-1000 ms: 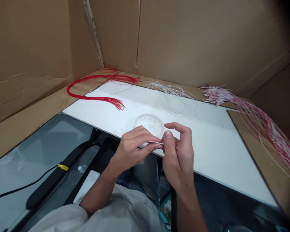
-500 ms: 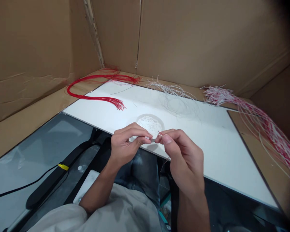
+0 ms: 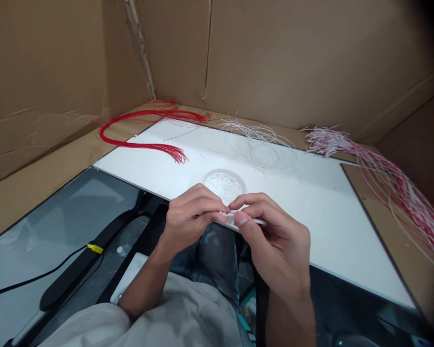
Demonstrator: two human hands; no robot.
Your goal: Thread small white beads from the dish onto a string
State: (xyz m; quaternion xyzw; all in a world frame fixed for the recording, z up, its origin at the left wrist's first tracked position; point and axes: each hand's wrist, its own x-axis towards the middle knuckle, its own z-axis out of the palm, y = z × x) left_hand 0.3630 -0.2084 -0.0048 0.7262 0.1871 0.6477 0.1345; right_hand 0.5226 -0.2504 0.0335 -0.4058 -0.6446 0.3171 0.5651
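Observation:
My left hand (image 3: 193, 214) is closed, pinching a small white piece (image 3: 222, 213) that looks like a connector housing; the fingers cover most of it. My right hand (image 3: 278, 236) is closed too, with a thin red wire (image 3: 232, 212) between thumb and fingers. The wire's end meets the white piece; how far it sits inside cannot be made out. Something white (image 3: 259, 221) sticks out behind the right thumb. Both hands are over the table's front edge, fingertips nearly touching. Just beyond them a round dish (image 3: 243, 180) holds many tiny white pieces.
A bundle of red wires (image 3: 130, 142) curves across the white table (image 3: 340, 231) at back left. Loose white wires (image 3: 260, 134) lie at the back middle. A mixed red and white bundle (image 3: 390, 176) lies on cardboard at right. Cardboard walls (image 3: 275, 58) enclose the table.
My right hand has tilted and its fingertips have come in against the left hand's. The red wire's end has moved left to the white piece. My left hand has barely shifted.

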